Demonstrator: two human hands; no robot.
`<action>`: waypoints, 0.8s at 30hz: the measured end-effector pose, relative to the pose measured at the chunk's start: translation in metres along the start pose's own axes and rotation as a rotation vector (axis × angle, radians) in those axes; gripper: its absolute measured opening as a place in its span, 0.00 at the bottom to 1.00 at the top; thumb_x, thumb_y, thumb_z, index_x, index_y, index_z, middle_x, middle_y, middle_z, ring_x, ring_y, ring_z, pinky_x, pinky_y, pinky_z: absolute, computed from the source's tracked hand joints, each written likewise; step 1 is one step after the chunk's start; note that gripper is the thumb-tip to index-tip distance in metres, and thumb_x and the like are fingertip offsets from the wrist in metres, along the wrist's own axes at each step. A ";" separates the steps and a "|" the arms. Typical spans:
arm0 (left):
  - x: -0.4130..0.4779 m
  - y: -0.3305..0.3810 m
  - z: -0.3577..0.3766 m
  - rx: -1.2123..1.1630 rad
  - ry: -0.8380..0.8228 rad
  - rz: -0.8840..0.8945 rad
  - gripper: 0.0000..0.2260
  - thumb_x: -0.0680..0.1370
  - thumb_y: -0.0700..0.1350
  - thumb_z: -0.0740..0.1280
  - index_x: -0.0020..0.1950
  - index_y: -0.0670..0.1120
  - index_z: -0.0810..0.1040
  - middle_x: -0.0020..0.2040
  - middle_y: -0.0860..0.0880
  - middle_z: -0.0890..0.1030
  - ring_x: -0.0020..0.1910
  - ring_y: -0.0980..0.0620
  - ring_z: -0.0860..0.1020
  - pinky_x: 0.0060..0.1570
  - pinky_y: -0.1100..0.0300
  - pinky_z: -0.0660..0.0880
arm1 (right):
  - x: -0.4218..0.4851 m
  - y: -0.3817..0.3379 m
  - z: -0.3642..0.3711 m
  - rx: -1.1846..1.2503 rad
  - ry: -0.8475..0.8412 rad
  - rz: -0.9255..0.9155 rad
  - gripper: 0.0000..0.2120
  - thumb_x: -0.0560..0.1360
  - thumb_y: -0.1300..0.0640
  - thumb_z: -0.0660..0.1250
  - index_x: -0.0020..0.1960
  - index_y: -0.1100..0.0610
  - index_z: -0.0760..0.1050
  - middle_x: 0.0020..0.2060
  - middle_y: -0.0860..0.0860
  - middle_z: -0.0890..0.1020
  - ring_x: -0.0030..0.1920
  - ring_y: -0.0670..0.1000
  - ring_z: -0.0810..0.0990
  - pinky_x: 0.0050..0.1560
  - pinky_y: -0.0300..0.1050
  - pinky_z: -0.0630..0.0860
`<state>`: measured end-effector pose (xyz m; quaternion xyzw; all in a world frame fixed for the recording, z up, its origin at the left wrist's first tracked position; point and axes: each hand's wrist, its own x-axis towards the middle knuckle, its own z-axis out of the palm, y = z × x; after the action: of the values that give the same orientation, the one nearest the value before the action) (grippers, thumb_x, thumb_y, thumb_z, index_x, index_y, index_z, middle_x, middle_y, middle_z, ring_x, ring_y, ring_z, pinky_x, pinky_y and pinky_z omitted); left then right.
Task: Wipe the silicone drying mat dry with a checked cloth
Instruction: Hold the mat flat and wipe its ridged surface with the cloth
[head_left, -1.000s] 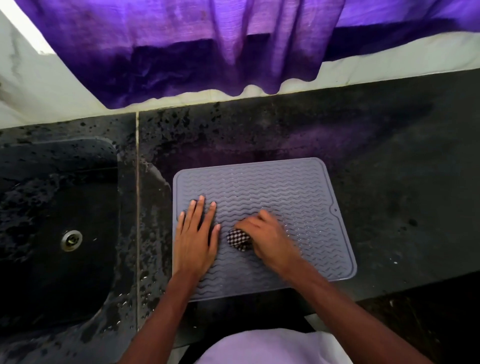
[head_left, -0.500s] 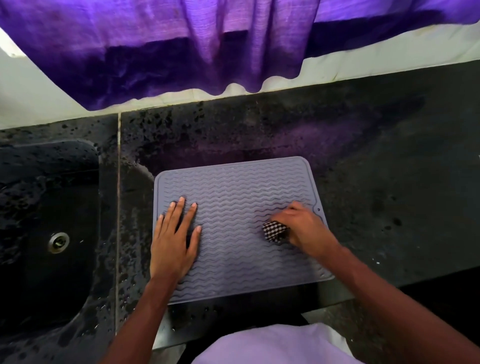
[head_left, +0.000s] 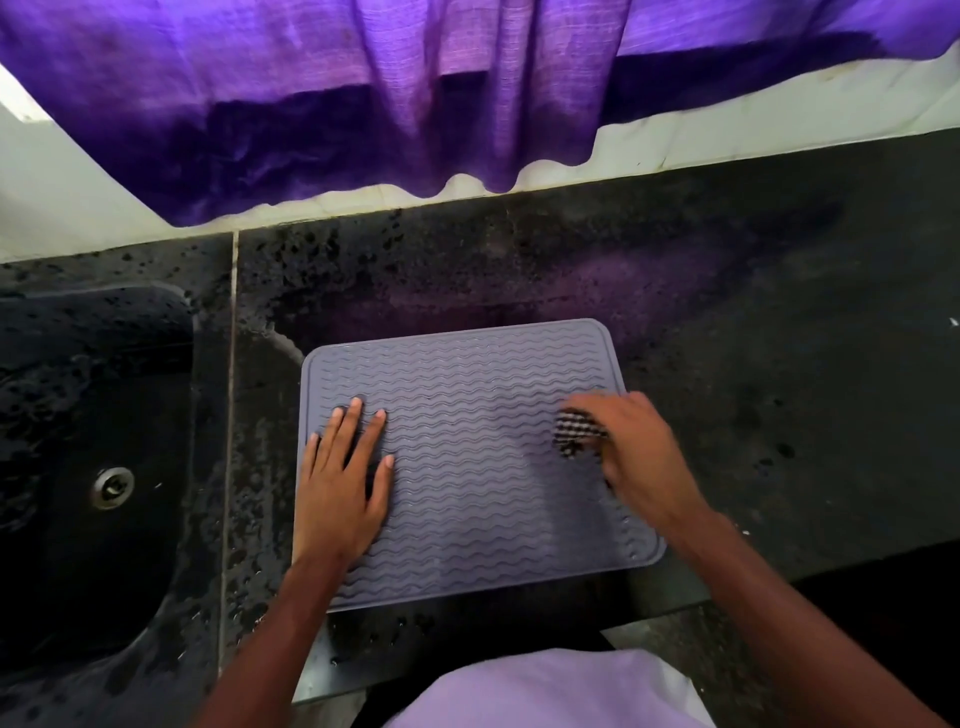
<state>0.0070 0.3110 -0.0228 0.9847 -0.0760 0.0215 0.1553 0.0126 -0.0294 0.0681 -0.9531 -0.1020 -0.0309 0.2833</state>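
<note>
the fingers (head_left: 597, 404) of the right hand (head_left: 641, 457) are curled round a small bunched checked cloth (head_left: 574, 431) and press it onto the grey silicone drying mat (head_left: 467, 493). the cloth peeks out just left of those fingers, near the mat's right edge. the fingers (head_left: 356, 423) of the left hand (head_left: 337, 493) lie straight and spread, flat on the mat's left side. they hold nothing and are well apart from the cloth.

the mat lies under both hands on a dark stone counter (head_left: 753, 364). left of the left fingers the counter has water drops, then comes a black sink (head_left: 78, 415) with a round drain (head_left: 111, 486). far ahead of the fingers hangs a purple curtain (head_left: 363, 104).

i think the mat could slide if the left hand lifts, because the counter looks wet. the little cloth could also skip the dips between the wavy lines and leave water there.

count: two hands, one cloth, one mat, one sink, one drain, one curtain.
</note>
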 end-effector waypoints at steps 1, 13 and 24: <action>0.000 0.000 0.000 -0.004 0.000 -0.001 0.26 0.84 0.56 0.52 0.82 0.50 0.62 0.83 0.50 0.57 0.83 0.49 0.54 0.79 0.43 0.55 | 0.005 -0.015 0.012 -0.005 -0.002 -0.052 0.23 0.69 0.64 0.63 0.61 0.51 0.77 0.53 0.48 0.82 0.50 0.52 0.75 0.49 0.46 0.73; 0.001 -0.003 -0.003 -0.032 0.000 0.010 0.26 0.84 0.57 0.53 0.81 0.50 0.64 0.83 0.50 0.58 0.82 0.49 0.55 0.78 0.41 0.58 | 0.010 -0.016 0.051 -0.200 -0.206 -0.139 0.32 0.56 0.64 0.80 0.58 0.50 0.78 0.51 0.47 0.81 0.52 0.54 0.76 0.46 0.51 0.75; 0.000 0.003 -0.002 0.019 0.005 -0.007 0.26 0.84 0.56 0.52 0.81 0.49 0.63 0.83 0.48 0.58 0.82 0.48 0.55 0.79 0.43 0.56 | -0.015 0.071 -0.026 -0.409 -0.112 0.248 0.24 0.62 0.69 0.70 0.55 0.52 0.79 0.47 0.52 0.83 0.46 0.60 0.75 0.39 0.54 0.78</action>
<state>0.0064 0.3090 -0.0198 0.9863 -0.0721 0.0242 0.1462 0.0127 -0.1038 0.0501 -0.9961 0.0087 0.0371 0.0802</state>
